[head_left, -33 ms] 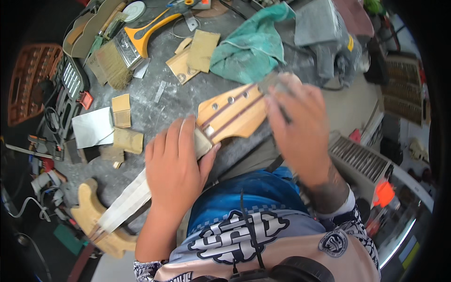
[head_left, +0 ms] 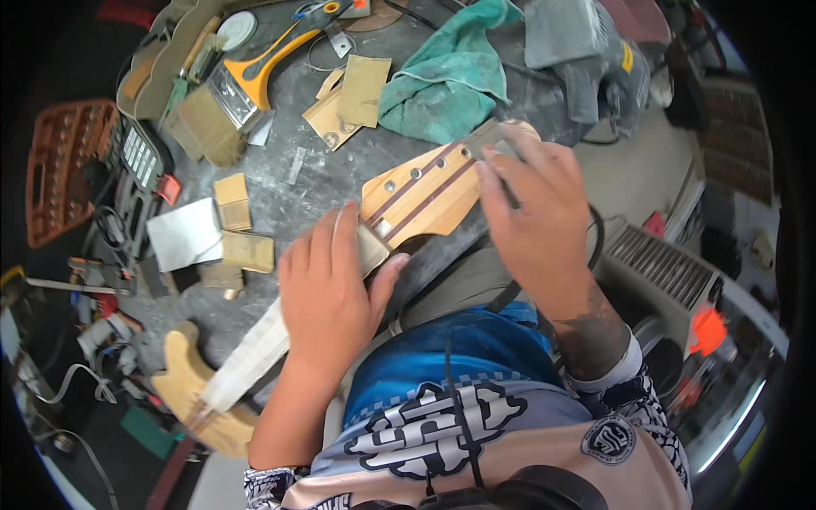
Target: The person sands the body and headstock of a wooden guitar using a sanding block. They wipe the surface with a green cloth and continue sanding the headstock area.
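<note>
One wooden guitar (head_left: pixel 270 330) lies slantwise along the near side of the grey table (head_left: pixel 327 183), its pale body (head_left: pixel 180 374) at the left; that end is probably the heaviest, stiff all through, and its thick rim should give the surest hold for lifting. Next comes the neck (head_left: pixel 246 355), covered in whitish tape that may be a little slick, so a wrap-around hold should suit it. The left hand (head_left: pixel 327 268) is closed over the neck near the headstock, fingers across the far side, thumb along the near side. Just beyond, the striped headstock (head_left: pixel 425 189) looks light and rigid, though its thin edges and the wood around its holes could dent or chip under hard pressure. Farthest right, the right hand (head_left: pixel 540 183) curls thumb and fingers around a grey piece (head_left: pixel 508 155) at the headstock's tip; blur hides how tightly it pinches and whether that piece bends.
</note>
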Available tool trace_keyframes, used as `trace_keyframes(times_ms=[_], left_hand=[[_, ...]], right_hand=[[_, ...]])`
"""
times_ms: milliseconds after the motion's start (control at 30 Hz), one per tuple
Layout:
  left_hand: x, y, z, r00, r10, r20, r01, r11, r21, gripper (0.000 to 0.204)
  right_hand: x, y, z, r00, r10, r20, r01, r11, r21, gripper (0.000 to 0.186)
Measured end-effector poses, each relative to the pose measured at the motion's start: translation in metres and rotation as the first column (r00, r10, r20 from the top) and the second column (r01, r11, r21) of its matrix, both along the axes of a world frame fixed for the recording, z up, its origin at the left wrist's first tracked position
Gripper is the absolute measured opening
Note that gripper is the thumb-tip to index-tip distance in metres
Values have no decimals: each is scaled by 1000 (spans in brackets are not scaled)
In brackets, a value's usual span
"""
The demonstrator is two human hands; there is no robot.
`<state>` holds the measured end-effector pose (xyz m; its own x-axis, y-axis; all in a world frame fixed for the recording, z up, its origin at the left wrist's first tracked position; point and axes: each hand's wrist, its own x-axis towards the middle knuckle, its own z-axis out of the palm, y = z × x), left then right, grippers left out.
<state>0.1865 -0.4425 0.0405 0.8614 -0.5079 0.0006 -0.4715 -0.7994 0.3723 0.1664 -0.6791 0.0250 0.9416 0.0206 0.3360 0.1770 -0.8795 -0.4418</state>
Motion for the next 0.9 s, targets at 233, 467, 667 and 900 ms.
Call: trace_keyframes(times_ms=[233,467,667,900], left_hand=[[80,33,-2,977,-158,-140,147,985,-87,55],[152,35,-62,860,-446,249,446,893,61,55],[141,18,-90,878,-434,204,455,888,-69,61],[141,17,-93,883,-408,231,437,895,-87,62]], right_hand=[[-6,44,-1,989,-148,24,145,985,91,21],[-3,73,-9,963,-262,68,254,961,111,20],[-8,48,4,916,-401,-1,400,915,45,24],[-16,58,-3,968,-244,60,246,969,-35,27]])
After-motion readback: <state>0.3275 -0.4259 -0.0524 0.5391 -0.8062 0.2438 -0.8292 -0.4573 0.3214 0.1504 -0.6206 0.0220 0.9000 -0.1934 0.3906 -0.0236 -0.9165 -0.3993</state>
